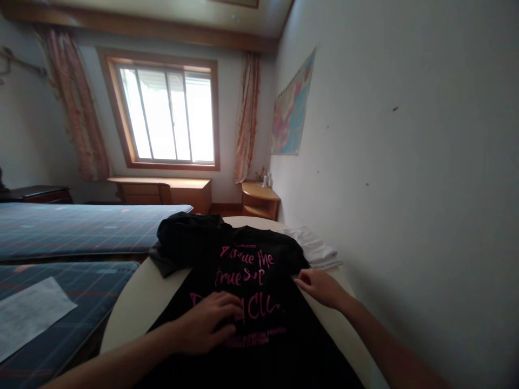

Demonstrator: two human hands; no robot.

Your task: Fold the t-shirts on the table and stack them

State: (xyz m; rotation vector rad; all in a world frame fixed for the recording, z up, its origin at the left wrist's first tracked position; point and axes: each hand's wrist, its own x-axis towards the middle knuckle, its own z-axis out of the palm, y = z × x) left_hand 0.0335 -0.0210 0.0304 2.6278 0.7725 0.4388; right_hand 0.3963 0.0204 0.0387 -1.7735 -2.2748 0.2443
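Note:
A black T-shirt with pink lettering lies spread over a round cream table, its neck end away from me. Over the middle of the print is my left hand, fingers loosely bent and apart, holding nothing. On the right, my right hand has its thumb and fingers pinched at the shirt's side edge, just below the sleeve. Another dark bundled garment lies at the table's far left, against the shirt's shoulder. Folded white cloth rests at the far right edge, beyond the right sleeve.
Two plaid mattresses stand left of the table, the nearer one bearing a sheet of paper. A white wall runs close along the right. Beyond are a low wooden desk and a corner shelf under the window side.

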